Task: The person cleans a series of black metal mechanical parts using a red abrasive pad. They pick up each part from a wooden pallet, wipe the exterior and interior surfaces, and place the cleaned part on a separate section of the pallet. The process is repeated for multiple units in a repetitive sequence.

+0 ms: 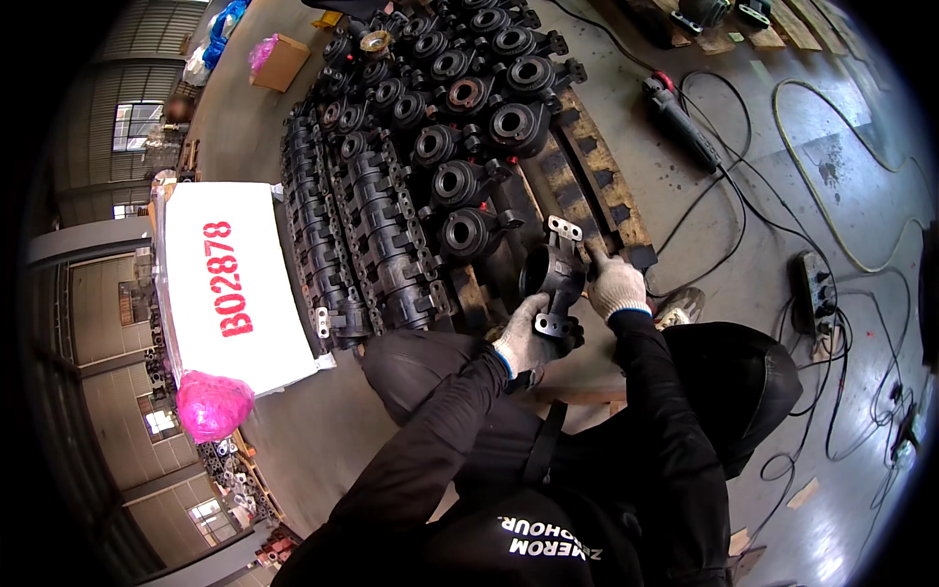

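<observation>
A black metal casting with a round bore and bare-metal, drilled lugs at both ends is held tilted above my lap. My left hand, in a white knit glove, is closed round its lower end. My right hand, gloved the same way, is beside the casting's right side with a finger stretched out. Whether that finger touches the casting is unclear. Just beyond both hands, several similar black castings with round bores stand packed on a wooden pallet.
Rows of black half-round castings lie left of centre. A white board with red markings and a pink wrapped bundle are farther left. On the floor to the right are an angle grinder, a power strip and tangled cables.
</observation>
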Demonstrator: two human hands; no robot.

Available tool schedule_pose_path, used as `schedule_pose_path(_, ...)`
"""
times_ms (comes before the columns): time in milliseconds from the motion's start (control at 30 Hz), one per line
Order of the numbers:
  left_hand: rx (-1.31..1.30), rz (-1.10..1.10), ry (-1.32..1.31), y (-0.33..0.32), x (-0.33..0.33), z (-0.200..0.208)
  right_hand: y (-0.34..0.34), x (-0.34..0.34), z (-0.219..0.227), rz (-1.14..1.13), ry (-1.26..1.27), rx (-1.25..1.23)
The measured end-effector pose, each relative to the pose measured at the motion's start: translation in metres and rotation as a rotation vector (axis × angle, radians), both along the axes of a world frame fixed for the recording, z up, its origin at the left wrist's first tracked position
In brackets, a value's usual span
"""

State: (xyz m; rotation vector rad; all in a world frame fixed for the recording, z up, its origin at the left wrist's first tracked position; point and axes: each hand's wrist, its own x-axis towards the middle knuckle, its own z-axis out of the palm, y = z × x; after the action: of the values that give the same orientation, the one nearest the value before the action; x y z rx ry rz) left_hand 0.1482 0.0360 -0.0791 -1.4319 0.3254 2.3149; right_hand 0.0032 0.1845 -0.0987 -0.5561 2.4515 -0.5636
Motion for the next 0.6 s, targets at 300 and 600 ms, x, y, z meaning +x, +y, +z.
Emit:
schedule_pose_path(300,0.000,-0.015,-0.038,0.002,0.000,0.004,-0.051,-0.041,0.006,0.008,0.343,-0.104)
schedule_pose_path(600,0.040,0.059,-0.060,0.004,0.000,0.001,-0.067,-0.038,-0.017,0.081,0.077,0.051)
